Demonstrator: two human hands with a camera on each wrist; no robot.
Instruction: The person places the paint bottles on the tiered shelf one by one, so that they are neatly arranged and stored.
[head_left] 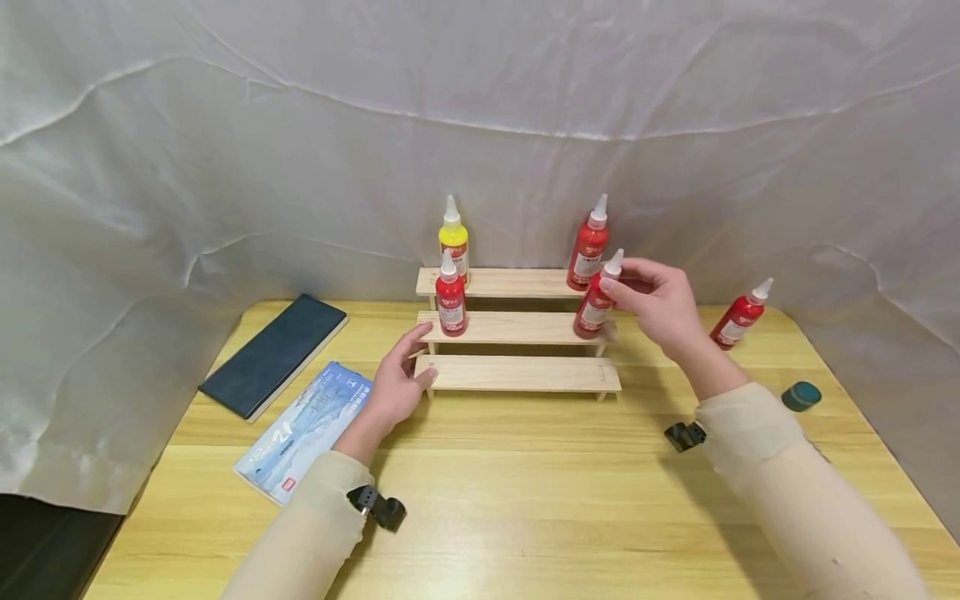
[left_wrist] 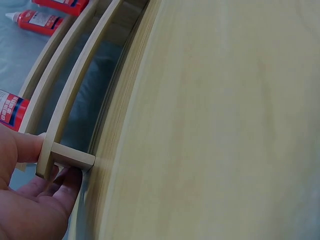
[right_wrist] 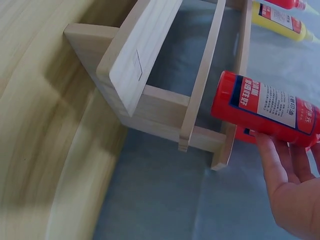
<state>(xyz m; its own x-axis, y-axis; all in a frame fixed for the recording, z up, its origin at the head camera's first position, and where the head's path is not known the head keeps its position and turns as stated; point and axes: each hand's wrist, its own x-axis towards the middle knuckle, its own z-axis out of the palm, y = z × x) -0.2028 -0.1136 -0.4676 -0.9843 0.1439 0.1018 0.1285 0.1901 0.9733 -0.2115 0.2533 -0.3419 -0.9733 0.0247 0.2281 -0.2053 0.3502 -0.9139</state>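
A three-step wooden display rack (head_left: 517, 373) stands on the table. My left hand (head_left: 395, 385) grips the left end of its lowest shelf, thumb on top and fingers underneath in the left wrist view. In my right hand (head_left: 660, 304) is a red squeeze bottle (head_left: 592, 312) with a white pointed cap, pinched near its top. It is slightly tilted, its base right at the right end of the middle shelf. Another red bottle (head_left: 452, 304) stands at that shelf's left end. On the top shelf are a yellow bottle (head_left: 453, 237) at left and a red bottle (head_left: 588, 250) at right.
One more red bottle (head_left: 737, 322) is at the table's right side, partly behind my right forearm. Nearer lies a small dark green round object (head_left: 801, 396). To the left are a dark notebook (head_left: 273, 354) and a blue-white booklet (head_left: 303, 433). A grey cloth (head_left: 525, 100) hangs behind.
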